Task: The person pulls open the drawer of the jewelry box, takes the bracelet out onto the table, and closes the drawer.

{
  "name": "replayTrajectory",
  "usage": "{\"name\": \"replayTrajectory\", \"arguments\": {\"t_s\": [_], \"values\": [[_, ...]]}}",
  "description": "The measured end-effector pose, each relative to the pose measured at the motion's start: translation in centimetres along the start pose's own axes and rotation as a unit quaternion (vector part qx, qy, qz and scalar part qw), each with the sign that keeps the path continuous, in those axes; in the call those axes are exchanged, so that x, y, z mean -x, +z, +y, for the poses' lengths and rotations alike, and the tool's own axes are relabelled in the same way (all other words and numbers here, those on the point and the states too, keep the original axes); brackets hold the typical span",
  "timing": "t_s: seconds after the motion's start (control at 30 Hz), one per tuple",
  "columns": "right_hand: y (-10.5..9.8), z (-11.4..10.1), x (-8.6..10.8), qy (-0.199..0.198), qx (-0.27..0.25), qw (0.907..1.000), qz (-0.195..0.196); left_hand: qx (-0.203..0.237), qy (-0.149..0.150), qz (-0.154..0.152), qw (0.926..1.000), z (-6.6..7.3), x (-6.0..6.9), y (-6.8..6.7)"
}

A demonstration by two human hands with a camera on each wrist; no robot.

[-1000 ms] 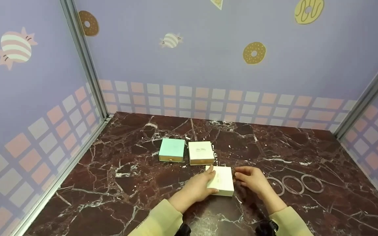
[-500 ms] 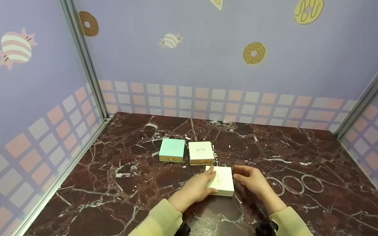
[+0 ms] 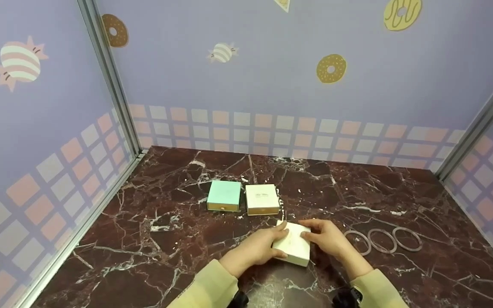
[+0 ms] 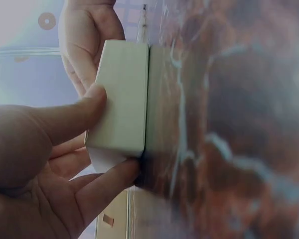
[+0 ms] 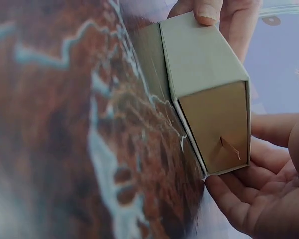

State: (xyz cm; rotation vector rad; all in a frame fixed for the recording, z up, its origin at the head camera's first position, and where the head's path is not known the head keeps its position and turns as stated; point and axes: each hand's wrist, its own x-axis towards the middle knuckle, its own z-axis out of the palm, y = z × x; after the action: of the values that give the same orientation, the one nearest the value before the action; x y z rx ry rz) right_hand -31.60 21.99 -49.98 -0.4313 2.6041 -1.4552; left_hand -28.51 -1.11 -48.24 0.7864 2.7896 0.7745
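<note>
A small cream drawer box (image 3: 294,244) sits turned at an angle on the table, between both hands. My left hand (image 3: 253,247) grips its left side, thumb on the near side and fingers around the far left part. My right hand (image 3: 327,238) holds its far right corner, thumb on the top and fingers behind the far side. In the right wrist view the drawer's gold front (image 5: 214,129) faces right and is pushed in, with a small ribbon pull (image 5: 229,147) sticking out. What is inside the box is hidden.
Behind stand a mint drawer box (image 3: 224,195) and another cream drawer box (image 3: 262,198), gold fronts towards me. Three pale rings (image 3: 382,241) lie right of the right hand on the dark red marble table (image 3: 144,256). Patterned walls (image 3: 272,85) enclose the back and sides.
The right hand has moved onto the cream box and now holds its far right corner. The box has turned clockwise and shifted slightly right and nearer. The left hand stays on it.
</note>
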Motion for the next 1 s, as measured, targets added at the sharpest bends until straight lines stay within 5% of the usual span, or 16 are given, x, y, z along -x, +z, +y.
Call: {"name": "replayTrajectory", "arguments": {"t_s": [0.53, 0.83, 1.0], "values": [[0.3, -0.4, 0.3, 0.009, 0.035, 0.9983, 0.047, -0.018, -0.046, 0.049, 0.9976, -0.5, 0.0, -0.5], [0.4, -1.2, 0.7, 0.023, 0.078, 0.9948, 0.061, 0.038, -0.117, 0.067, 0.9901, -0.6, -0.3, -0.9], [0.6, -1.6, 0.8, 0.03, 0.092, 0.9939, 0.054, 0.047, -0.129, 0.081, 0.9872, -0.7, -0.3, -0.8]]}}
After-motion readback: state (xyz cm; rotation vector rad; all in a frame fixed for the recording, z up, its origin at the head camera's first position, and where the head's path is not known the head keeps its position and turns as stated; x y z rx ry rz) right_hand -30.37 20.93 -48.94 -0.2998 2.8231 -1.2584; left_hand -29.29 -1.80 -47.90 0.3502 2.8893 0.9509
